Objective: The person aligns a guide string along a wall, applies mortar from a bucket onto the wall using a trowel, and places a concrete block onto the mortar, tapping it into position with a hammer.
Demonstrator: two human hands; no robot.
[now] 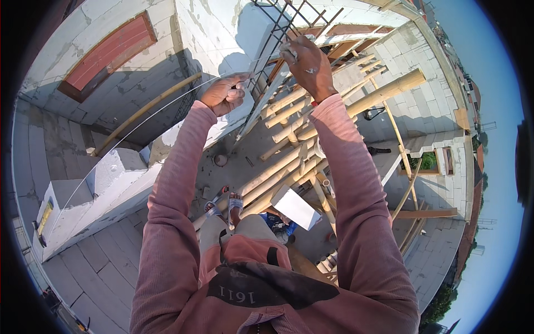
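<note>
A thin white string [151,116] runs from the lower left over the block wall and up to my two hands. My left hand [225,95] has its fingers curled, with the index finger and thumb on the string. Higher up and to the right, my right hand [306,64] is closed, its thumb and fingertips pinched on the string's far part. Right beside those fingertips stands a dark steel rebar cage [273,34] against the white wall. Whether the string is wound round the rebar is hard to make out.
Bamboo poles [283,171] form a platform far below my hands, where my sandalled feet stand. A white block [296,208] rests by my legs. The stepped block wall [114,167] lies left, with a yellow tool [44,217] on it. Open sky shows right.
</note>
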